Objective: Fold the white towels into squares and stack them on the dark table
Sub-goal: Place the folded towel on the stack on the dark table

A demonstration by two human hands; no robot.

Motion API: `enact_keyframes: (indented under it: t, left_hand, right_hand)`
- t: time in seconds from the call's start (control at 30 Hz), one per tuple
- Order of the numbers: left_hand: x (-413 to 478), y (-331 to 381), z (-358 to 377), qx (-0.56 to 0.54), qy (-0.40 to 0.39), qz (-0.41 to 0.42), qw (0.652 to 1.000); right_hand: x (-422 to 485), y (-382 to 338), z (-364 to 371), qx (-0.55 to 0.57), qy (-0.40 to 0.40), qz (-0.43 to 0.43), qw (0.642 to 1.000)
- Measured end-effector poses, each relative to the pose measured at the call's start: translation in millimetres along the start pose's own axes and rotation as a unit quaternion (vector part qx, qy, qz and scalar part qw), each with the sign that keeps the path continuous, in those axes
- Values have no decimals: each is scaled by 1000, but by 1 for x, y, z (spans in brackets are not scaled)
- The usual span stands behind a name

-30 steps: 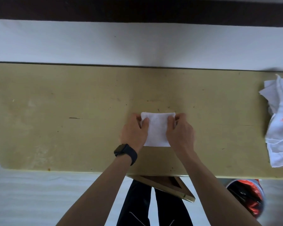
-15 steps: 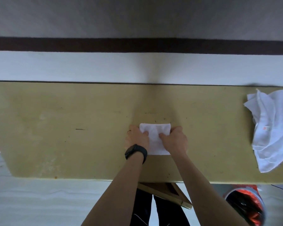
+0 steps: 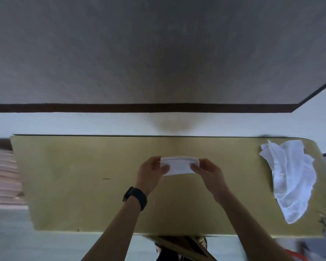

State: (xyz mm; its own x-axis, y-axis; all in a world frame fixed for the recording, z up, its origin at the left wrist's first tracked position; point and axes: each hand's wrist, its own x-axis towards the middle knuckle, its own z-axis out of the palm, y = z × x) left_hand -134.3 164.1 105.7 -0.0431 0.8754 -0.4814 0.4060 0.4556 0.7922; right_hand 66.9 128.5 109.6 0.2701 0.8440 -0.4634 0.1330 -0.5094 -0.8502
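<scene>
A small folded white towel is held up off the yellowish table, near its middle. My left hand pinches the towel's left edge and my right hand pinches its right edge. A black watch sits on my left wrist. A loose heap of unfolded white towels lies at the table's right end. No dark table shows in this frame.
A grey wall with a dark baseboard rises behind the table. A wooden frame sticks out under the table's near edge by my legs. Pinkish slats lie past the table's left end.
The folded towel, pressed flat on the table before, is now lifted and held between both hands. The camera has tilted up, showing more wall.
</scene>
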Motion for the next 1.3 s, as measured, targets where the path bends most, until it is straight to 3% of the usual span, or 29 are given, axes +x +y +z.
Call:
enact_keyframes:
  t: [0.23,0.4,0.5,0.63,0.77,0.9,1.1,1.3]
  left_hand:
    - [-96,118,-80,-56,7,193,980]
    - [-193,166,-116,-110,70,300,945]
    - [-253,166,-127,-117,156,337,921]
    - [-327,140,-126,-38,328,360,872]
    - [-397,102,-136,13,447,337,828]
    - [-474,52,-163,-33,495,298,815]
    - [-623,-65,-215,-94,568,185,797]
    - [-804,-240,-249,-201,630,9,750]
  right_hand:
    - [-81,-130,-44,-24,11,-215,976]
    - [-151,-191,-58,-11,-4,-350,937]
    - [-198,-206,-57,-27,-13,-427,904]
    - [-264,-206,-33,-44,8,-516,856]
    - [-337,-189,6,-87,15,-544,835]
    - [-413,-169,43,-86,-50,-566,819]
    - [-555,-115,127,-76,-232,-550,798]
    - [-734,0,236,-155,-453,-413,775]
